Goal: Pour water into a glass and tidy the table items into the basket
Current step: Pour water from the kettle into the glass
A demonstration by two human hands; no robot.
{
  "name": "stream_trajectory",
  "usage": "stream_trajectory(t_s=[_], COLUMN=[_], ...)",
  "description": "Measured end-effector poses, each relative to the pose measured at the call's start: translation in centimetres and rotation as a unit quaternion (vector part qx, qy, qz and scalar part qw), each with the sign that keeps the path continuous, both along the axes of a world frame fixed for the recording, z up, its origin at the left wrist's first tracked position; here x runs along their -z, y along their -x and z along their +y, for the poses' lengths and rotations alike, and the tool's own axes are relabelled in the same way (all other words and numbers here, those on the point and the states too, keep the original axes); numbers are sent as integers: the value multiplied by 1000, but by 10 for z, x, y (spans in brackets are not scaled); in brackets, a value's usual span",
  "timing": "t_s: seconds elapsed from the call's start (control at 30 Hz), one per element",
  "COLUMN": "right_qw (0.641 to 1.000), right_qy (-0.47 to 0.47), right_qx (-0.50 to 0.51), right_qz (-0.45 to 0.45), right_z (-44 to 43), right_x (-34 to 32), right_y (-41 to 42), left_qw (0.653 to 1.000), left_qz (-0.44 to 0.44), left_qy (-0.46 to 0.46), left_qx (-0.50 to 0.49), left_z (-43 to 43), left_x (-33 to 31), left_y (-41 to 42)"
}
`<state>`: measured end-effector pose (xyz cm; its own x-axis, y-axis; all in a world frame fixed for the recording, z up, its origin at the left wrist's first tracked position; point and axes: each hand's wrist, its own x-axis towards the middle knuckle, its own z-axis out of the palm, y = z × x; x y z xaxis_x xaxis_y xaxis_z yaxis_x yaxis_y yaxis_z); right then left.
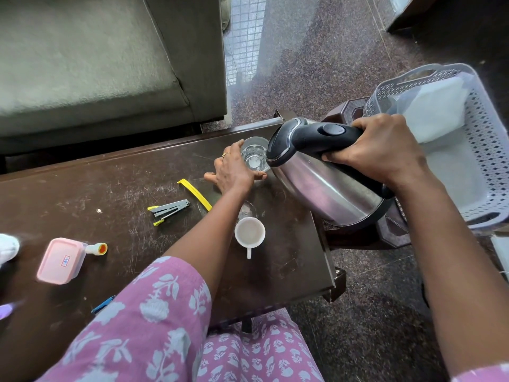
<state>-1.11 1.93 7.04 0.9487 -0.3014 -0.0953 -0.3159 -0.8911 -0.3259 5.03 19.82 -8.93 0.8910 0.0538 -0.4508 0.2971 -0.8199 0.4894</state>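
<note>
1. A grey-green sofa (82, 64) with a soft, matte cushion fills the far left. A speckled dark stone floor (330, 64) runs along the right.
2. A dark brown table (110, 175), flat and badly scratched, lies under both hands.
3. A pale grey plastic basket (482, 161) with lattice walls sits on a brown stool (344, 114), just beyond the right fingers. A white pad (429, 106) lies inside it.
4. The right hand (382, 153) has its fingers wrapped tight round the black handle of a shiny steel kettle (325, 183). The kettle is tilted, with its lid end over the glass.
5. The left hand (234, 172) grips a clear round glass (254, 158) standing on the table. Its fingers curl round the far side, the thumb round the near side, and the little finger sticks out.
6. A pink box (60, 260) with rounded corners lies far left of the left fingers.
7. A white cup (249, 232) stands beside the left wrist.
8. A grey stapler (169, 209) and a yellow strip (195, 193) lie near, left of the left fingers.
9. A small glue stick (96, 248) touches the box.
</note>
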Motion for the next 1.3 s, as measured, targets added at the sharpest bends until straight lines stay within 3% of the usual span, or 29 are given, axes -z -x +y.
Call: stream_trajectory(t_s=[1.3], right_qw=[1000], right_qy=[9], right_qx=[-17], right_qz=[11], right_z=[1], right_x=[3], right_y=[-4], left_qw=[1000], left_qz=[1], left_qy=[2], left_qx=[1], left_z=[1], left_x=[4], left_y=[0])
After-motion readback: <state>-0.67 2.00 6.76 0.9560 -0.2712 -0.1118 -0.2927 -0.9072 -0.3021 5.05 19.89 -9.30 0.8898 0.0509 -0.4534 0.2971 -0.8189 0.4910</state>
